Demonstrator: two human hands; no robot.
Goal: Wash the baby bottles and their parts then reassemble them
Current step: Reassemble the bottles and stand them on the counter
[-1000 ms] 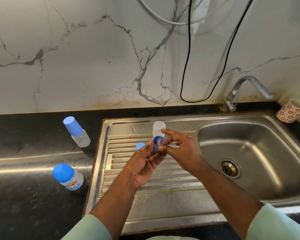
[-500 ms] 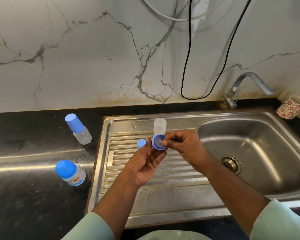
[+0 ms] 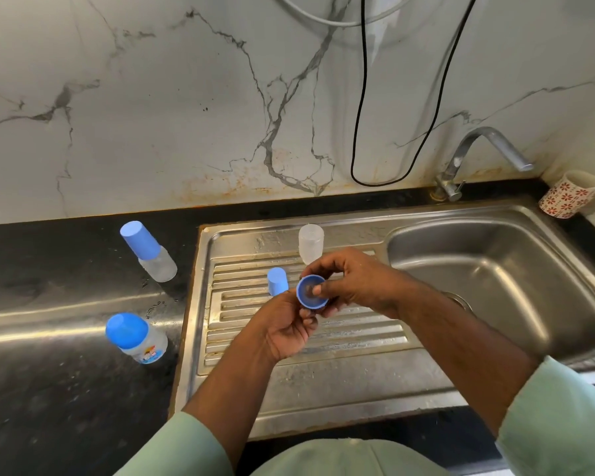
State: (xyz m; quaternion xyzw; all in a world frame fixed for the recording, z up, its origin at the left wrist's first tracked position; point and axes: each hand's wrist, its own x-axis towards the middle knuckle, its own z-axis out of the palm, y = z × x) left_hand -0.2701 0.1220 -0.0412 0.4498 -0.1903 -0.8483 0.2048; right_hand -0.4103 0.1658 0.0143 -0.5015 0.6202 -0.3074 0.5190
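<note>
Both hands together over ribbed drainboard (image 3: 323, 341). Blue collar ring (image 3: 311, 292) between them, open side up: left hand (image 3: 285, 329) pinches its lower edge, right hand (image 3: 352, 281) grips rim, fingertip inside. Small blue cap (image 3: 277, 281) stands on drainboard just left. Clear bottle body (image 3: 310, 242) upright behind hands. Two capped bottles (image 3: 148, 250) (image 3: 136, 338) on black counter (image 3: 49, 407), left of sink.
</note>
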